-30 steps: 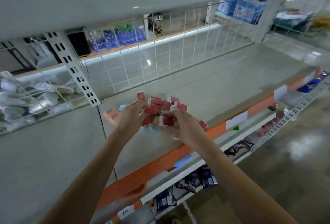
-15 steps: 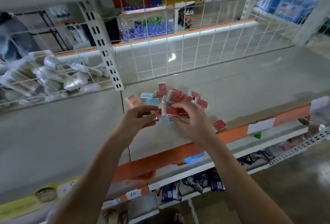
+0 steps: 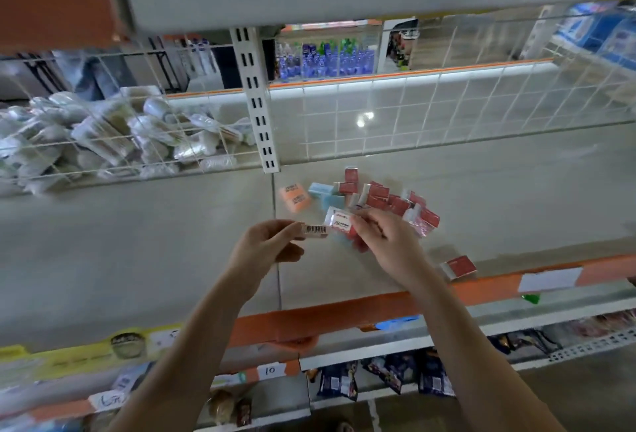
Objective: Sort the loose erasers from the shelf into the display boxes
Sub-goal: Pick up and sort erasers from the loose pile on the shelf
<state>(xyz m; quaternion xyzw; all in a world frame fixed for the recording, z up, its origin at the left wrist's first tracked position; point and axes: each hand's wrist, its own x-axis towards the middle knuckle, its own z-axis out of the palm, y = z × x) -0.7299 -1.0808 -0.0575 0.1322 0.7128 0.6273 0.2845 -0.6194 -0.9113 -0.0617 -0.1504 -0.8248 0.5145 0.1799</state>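
Observation:
A pile of red-sleeved erasers [image 3: 390,199] lies on the grey shelf [image 3: 516,197], with two orange erasers [image 3: 295,197] and light blue ones [image 3: 325,193] at its left. One red eraser [image 3: 458,267] sits alone near the shelf's front edge. My left hand [image 3: 266,245] pinches a small eraser with a barcode [image 3: 314,229] just in front of the pile. My right hand [image 3: 389,244] holds several erasers, a white "2B" one [image 3: 339,220] on top. No display box is visible.
A white wire grid [image 3: 413,111] backs the shelf, with a slotted upright post [image 3: 256,101]. Behind the grid at left lie clear-wrapped packs [image 3: 103,135]. An orange price rail [image 3: 344,318] runs along the shelf front. Snack packets [image 3: 389,376] fill the lower shelf.
Both hands have lifted slightly off the pile and drawn apart. The left hand now holds a barcoded eraser out, and the right hand shows a white 2B eraser.

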